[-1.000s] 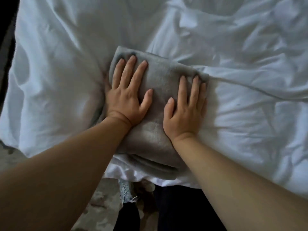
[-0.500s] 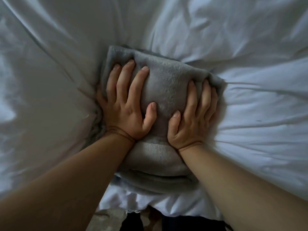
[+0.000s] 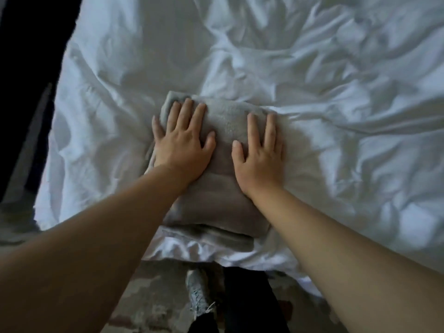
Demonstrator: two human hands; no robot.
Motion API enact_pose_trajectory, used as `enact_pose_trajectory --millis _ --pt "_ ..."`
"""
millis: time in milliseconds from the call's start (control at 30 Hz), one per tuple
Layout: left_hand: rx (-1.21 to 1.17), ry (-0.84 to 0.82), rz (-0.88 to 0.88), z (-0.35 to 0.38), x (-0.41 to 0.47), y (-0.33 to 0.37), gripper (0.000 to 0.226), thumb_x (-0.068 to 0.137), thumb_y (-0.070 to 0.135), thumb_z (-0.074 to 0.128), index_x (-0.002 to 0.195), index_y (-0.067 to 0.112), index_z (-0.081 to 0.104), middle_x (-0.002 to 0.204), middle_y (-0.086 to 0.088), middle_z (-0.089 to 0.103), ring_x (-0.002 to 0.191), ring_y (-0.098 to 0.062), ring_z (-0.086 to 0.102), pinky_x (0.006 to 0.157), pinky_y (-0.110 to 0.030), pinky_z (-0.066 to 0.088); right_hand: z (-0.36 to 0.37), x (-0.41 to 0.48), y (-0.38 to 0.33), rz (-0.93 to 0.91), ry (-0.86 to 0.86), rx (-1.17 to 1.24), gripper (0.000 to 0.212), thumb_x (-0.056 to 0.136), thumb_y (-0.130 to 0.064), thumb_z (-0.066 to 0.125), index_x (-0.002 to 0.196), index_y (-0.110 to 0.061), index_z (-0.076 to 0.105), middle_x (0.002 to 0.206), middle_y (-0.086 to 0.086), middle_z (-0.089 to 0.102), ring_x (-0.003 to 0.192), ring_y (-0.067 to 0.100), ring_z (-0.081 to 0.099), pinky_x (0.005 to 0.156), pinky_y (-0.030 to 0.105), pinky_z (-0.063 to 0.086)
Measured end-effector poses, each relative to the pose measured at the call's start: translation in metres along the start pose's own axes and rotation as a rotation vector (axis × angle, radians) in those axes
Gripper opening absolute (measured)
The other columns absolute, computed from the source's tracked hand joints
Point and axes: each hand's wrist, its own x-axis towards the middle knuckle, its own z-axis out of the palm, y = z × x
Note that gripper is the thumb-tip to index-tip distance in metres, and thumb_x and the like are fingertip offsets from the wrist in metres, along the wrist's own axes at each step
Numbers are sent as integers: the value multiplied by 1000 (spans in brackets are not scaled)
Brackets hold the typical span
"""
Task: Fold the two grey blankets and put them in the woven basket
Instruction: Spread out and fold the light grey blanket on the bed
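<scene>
Folded grey blanket (image 3: 223, 188) at frame centre on white bedsheet (image 3: 336, 116), near its lower edge. Left hand (image 3: 183, 150) and right hand (image 3: 260, 162) flat, fingers straight, pressing, gripping nothing. Risk: fluffy layers spring open or slump on lifting. Basket unseen.

A bed (image 3: 360, 212) under a white, heavily creased sheet (image 3: 300, 63) fills the view beyond the fingers (image 3: 188, 109) and out to both sides of them. Nearer than the fingers, the sheet's edge hangs over a mottled grey-brown floor (image 3: 149, 296). Far to the left of the fingers stands a dark mass (image 3: 31, 44), perhaps a wall or furniture; it is too dim to tell. The light is low and cool, bluish along the sheet's folds.
</scene>
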Motion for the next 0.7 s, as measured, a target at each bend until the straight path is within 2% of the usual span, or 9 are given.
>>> enact_pose_trajectory --millis 100,200,233,333,400,500,600,633,700 --pt "83 6 108 -26 -26 7 65 95 42 36 153 28 9 161 -7 -6 148 -24 -8 114 -53 -12 -21 -38 3 53 -99 57 70 96 -54 31 154 -26 3 160 16 -7 147 33 2 117 45 9" --pt "112 -62 248 -33 -60 8 66 91 47 40 151 30 18 162 -4 -3 148 -23 -6 117 -53 -3 -28 -86 2 93 -206 146 74 96 -57 28 153 -27 -8 159 12 -18 147 30 -7 118 44 9" --pt "116 -120 261 -31 -69 4 71 89 56 40 151 32 16 162 -1 -3 148 -21 -6 118 -52 -1 -26 -99 2 109 -227 162 76 95 -57 30 153 -25 -8 159 14 -17 147 31 -7 118 44 10" --pt "86 -339 195 -20 -83 -20 101 70 82 42 149 42 -5 159 10 -16 147 -16 -11 118 -48 -2 -9 -127 2 105 -303 114 82 93 -62 29 153 -22 -11 159 15 -14 147 33 -4 118 46 9" --pt "110 -408 184 -9 -80 -36 117 57 90 45 146 45 -16 157 12 -23 147 -16 -15 117 -52 -2 7 -134 4 80 -270 38 87 89 -68 30 152 -23 -12 159 20 -12 146 36 1 116 49 11" --pt "173 -415 191 13 -66 -42 133 45 94 47 144 41 -25 154 13 -30 145 -17 -20 115 -58 -4 32 -123 8 103 -216 9 95 85 -71 37 150 -26 -15 157 23 -13 145 40 0 115 52 9" --pt "189 -387 208 41 -50 -40 144 37 94 49 142 36 -30 151 12 -33 144 -17 -24 112 -63 -7 66 -106 18 109 -218 -47 97 81 -74 31 139 -26 -31 155 25 -18 144 42 -9 115 53 -1" --pt "186 -371 205 51 -46 -41 146 36 94 50 142 34 -32 151 11 -34 143 -17 -25 111 -64 -10 78 -104 21 109 -204 -62 96 80 -74 27 138 -25 -32 155 28 -16 144 44 -9 115 54 -3" --pt "187 -331 200 68 -45 -44 147 36 93 50 139 33 -35 148 12 -36 139 -14 -29 108 -63 -15 95 -103 20 111 -135 -81 96 78 -72 20 148 -21 -20 154 35 -2 142 51 2 114 57 3"
